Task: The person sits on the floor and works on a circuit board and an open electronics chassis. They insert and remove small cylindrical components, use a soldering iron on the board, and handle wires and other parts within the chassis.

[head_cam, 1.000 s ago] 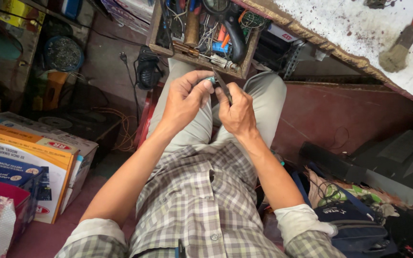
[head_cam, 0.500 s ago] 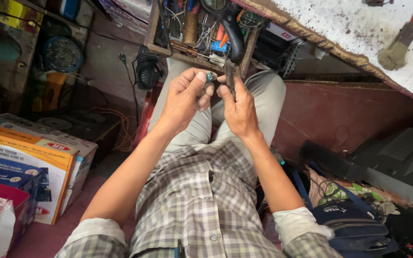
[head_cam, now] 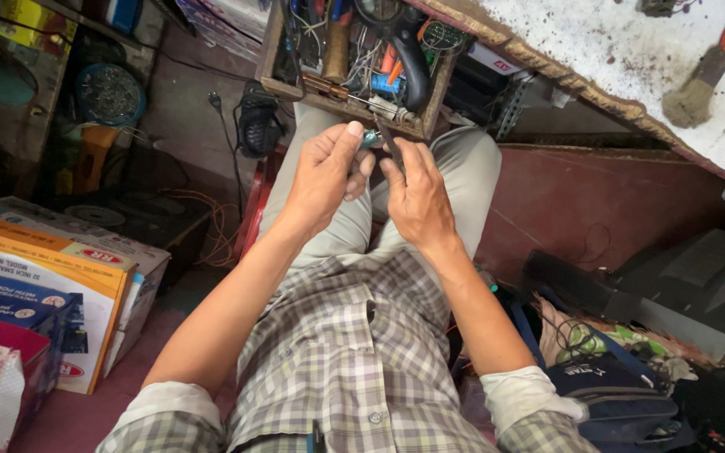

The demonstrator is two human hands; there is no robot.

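A wooden tool tray [head_cam: 272,50] sits at twelve o'clock beyond both hands, cardboard boxes [head_cam: 60,277] at nine, the surface [head_cam: 614,59] with a brush [head_cam: 698,88] at two.

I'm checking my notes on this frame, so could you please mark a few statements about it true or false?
1. The left hand pinches a small part in its fingers. True.
2. The right hand is empty. False: it holds a thin dark tool.
3. A brush lies on the white bench. True.
4. The tool tray sits on the boxes. False: it is beyond the knees; the boxes lie far left.
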